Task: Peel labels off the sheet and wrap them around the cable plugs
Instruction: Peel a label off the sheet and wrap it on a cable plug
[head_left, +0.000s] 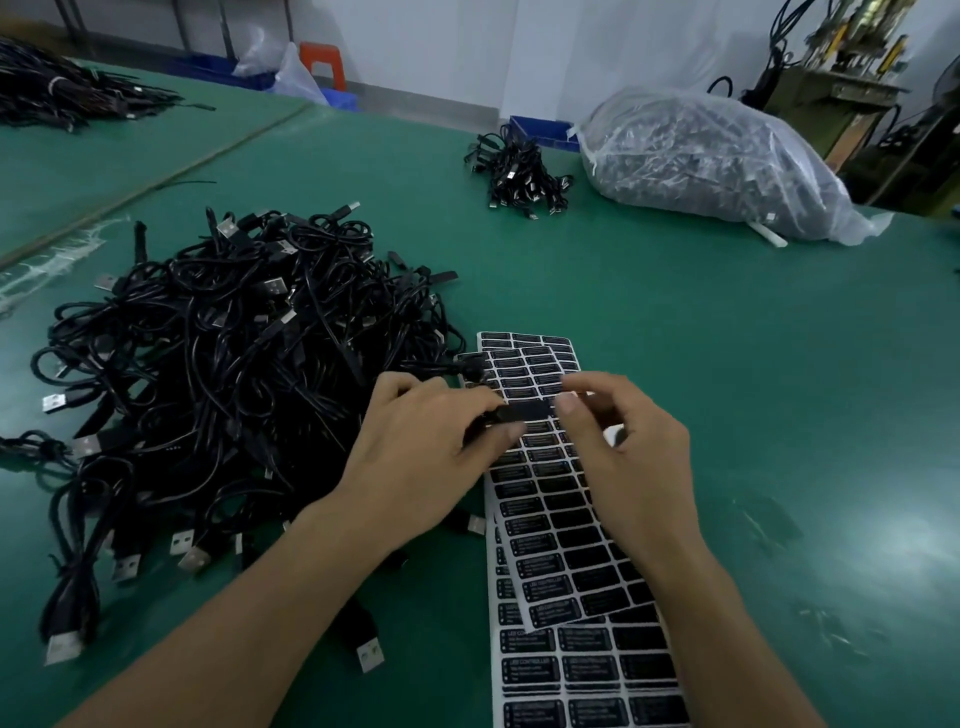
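Just left of the white sheet of black rectangular labels (571, 551) lay a tangled pile of black cables (223, 374). Above it, the left hand (415, 452) pinched a slim black plastic plug (522, 413), and the right hand (634, 462) pinched its other end. A tug from the pile could crease the wrap.

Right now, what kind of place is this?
Probably a small factory or assembly workshop. A big pile of black cables lies on a green worktable, sheets of labels lie beside it, and a full clear bag sits at the far edge, near a machine.
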